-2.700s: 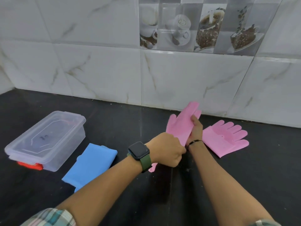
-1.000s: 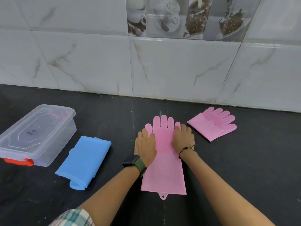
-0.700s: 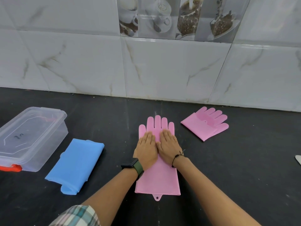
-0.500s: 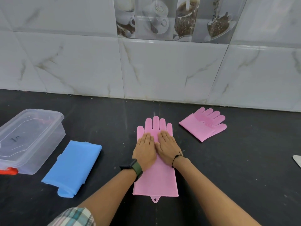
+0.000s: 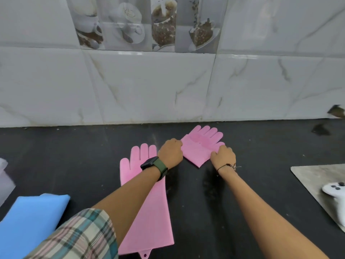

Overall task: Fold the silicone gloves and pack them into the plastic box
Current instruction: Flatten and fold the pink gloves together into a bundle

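A long pink silicone glove lies flat on the black counter, fingers toward the wall, with my left forearm crossing over it. A second pink glove, folded in half, lies to its right near the wall. My left hand grips the folded glove's left corner with curled fingers. My right hand pinches its right edge by the thumb side. The clear plastic box shows only as a sliver at the left edge. A folded blue glove lies at the lower left.
The tiled wall rises right behind the gloves. A grey board with a white controller on it sits at the right edge. A dark object rests by the wall at the far right.
Both hands left the flat pink glove, where they pressed side by side, and moved right onto the folded pink glove. The view shifted right, pushing the box almost out of frame.
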The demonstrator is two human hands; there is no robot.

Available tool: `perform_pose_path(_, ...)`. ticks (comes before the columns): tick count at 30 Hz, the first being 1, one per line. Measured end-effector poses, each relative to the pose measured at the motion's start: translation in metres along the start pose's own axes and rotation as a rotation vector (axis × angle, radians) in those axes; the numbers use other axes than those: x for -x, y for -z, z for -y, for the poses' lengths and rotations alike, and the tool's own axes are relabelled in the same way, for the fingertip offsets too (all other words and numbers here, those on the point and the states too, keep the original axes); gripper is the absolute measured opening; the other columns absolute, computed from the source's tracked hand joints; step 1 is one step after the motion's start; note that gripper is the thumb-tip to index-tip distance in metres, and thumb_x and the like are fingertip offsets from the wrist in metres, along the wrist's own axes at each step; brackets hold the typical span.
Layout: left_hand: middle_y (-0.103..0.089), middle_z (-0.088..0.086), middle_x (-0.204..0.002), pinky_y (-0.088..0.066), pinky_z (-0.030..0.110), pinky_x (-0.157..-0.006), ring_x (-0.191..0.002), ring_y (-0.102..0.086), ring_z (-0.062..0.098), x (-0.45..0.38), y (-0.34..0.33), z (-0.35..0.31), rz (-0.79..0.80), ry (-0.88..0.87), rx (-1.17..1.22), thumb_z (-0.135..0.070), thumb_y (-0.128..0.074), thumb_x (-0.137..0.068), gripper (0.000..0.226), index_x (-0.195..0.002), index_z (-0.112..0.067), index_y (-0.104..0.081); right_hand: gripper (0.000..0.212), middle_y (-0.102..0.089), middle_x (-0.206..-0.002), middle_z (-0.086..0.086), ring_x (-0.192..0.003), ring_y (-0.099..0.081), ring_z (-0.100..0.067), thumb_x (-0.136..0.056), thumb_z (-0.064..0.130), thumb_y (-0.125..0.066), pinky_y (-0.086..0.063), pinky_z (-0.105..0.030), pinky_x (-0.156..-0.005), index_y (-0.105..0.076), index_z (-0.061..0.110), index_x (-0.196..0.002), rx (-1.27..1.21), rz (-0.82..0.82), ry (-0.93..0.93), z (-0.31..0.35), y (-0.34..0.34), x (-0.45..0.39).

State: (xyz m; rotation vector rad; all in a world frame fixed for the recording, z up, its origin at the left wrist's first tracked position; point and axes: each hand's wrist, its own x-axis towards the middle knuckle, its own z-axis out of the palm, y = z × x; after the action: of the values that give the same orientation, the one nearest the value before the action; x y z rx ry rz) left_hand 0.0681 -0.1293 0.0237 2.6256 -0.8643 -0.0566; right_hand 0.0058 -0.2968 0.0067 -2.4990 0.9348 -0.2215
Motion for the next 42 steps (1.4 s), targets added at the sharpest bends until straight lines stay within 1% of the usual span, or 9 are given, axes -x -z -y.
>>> perform_pose_path(3, -0.050, 0.016, -0.135, -0.040, 0.036, -0.104, -0.122, -0.049, 0.030, -0.031, 0.000, -0.004, 0.077, 0.028, -0.023, -0.007, -0.040, -0.094, 0.038, -0.130, -0.001, -0.050, 0.022, -0.051, -0.089, -0.016, -0.082, -0.050, -0.028, -0.084, 0.007, -0.047, -0.041, -0.031, -0.072, -0.040, 0.011, -0.063, -0.259, 0.082, -0.210, -0.009, 0.004, -0.022)
perform_pose_path(9, -0.031, 0.012, -0.151, -0.028, 0.036, -0.114, -0.139, -0.029, 0.025, -0.070, -0.013, -0.022, 0.271, -0.179, -0.161, -0.009, -0.045, -0.093, 0.055, -0.145, -0.007, -0.030, 0.027, -0.042, -0.068, -0.006, -0.057, -0.042, -0.019, -0.082, 0.002, -0.053, -0.039, -0.028, -0.050, -0.037, 0.014, -0.064, -0.685, 0.188, -0.430, -0.012, 0.006, -0.055)
perform_pose_path(16, -0.042, 0.012, -0.145, -0.032, 0.034, -0.109, -0.133, -0.039, 0.026, -0.098, -0.025, -0.042, 0.379, -0.272, -0.044, -0.014, -0.049, -0.093, 0.056, -0.146, -0.008, -0.031, 0.024, -0.046, -0.078, -0.016, -0.068, -0.044, -0.026, -0.081, 0.001, -0.051, -0.034, -0.027, -0.053, -0.036, 0.010, -0.064, -0.589, 0.177, -0.444, -0.005, -0.007, -0.076)
perform_pose_path(20, -0.061, 0.019, -0.120, -0.043, 0.034, -0.092, -0.110, -0.056, 0.032, -0.100, -0.033, -0.057, 0.356, -0.272, 0.072, -0.016, -0.054, -0.091, 0.036, -0.121, 0.003, -0.053, 0.008, -0.052, -0.081, -0.015, -0.071, -0.050, -0.028, -0.082, 0.007, -0.051, -0.046, -0.034, -0.062, -0.047, 0.007, -0.075, -0.543, 0.145, -0.398, -0.001, -0.011, -0.079)
perform_pose_path(23, -0.063, 0.018, -0.107, -0.046, 0.034, -0.081, -0.099, -0.059, 0.032, -0.101, -0.036, -0.064, 0.306, -0.267, 0.083, -0.016, -0.060, -0.085, 0.028, -0.106, 0.003, -0.056, 0.025, -0.055, -0.073, -0.013, -0.074, -0.052, -0.028, -0.086, 0.013, -0.051, -0.052, -0.040, -0.074, -0.047, 0.011, -0.061, -0.611, 0.086, -0.317, 0.003, -0.014, -0.079)
perform_pose_path(32, -0.062, 0.017, -0.093, -0.038, 0.031, -0.068, -0.092, -0.060, 0.035, -0.101, -0.024, -0.066, 0.129, -0.106, 0.046, -0.009, -0.046, -0.089, 0.019, -0.098, 0.002, -0.059, 0.037, -0.047, -0.053, -0.003, -0.058, -0.043, -0.021, -0.074, 0.003, -0.056, -0.040, -0.031, -0.060, -0.048, 0.021, -0.043, -0.972, 0.048, -0.120, 0.009, -0.015, -0.061)
perform_pose_path(37, -0.064, 0.022, -0.096, -0.048, 0.041, -0.082, -0.094, -0.060, 0.039, -0.101, 0.002, -0.058, 0.128, 0.024, 0.145, -0.003, -0.046, -0.087, 0.016, -0.084, 0.003, -0.059, 0.017, -0.067, -0.073, 0.001, -0.076, -0.059, -0.019, -0.073, 0.025, -0.059, -0.045, -0.031, -0.073, -0.070, 0.021, -0.061, -1.020, 0.096, -0.162, 0.004, -0.018, -0.050)
perform_pose_path(39, -0.052, 0.011, -0.068, -0.045, 0.039, -0.069, -0.077, -0.051, 0.033, -0.101, 0.012, -0.055, 0.122, 0.064, 0.194, 0.001, -0.042, -0.086, 0.027, -0.059, -0.005, -0.041, 0.014, -0.063, -0.074, 0.000, -0.076, -0.056, -0.020, -0.079, 0.023, -0.058, -0.043, -0.031, -0.072, -0.067, 0.021, -0.069, -0.916, 0.100, -0.174, 0.001, -0.021, -0.048)
perform_pose_path(42, -0.037, 0.002, -0.058, -0.026, 0.027, -0.051, -0.060, -0.038, 0.021, -0.096, 0.028, -0.052, 0.133, 0.093, 0.348, 0.002, -0.040, -0.086, 0.036, -0.054, -0.013, -0.034, 0.022, -0.067, -0.101, -0.006, -0.097, -0.060, -0.023, -0.086, 0.020, -0.057, -0.045, -0.031, -0.085, -0.066, 0.012, -0.104, -0.788, 0.132, -0.124, 0.003, -0.023, -0.044)
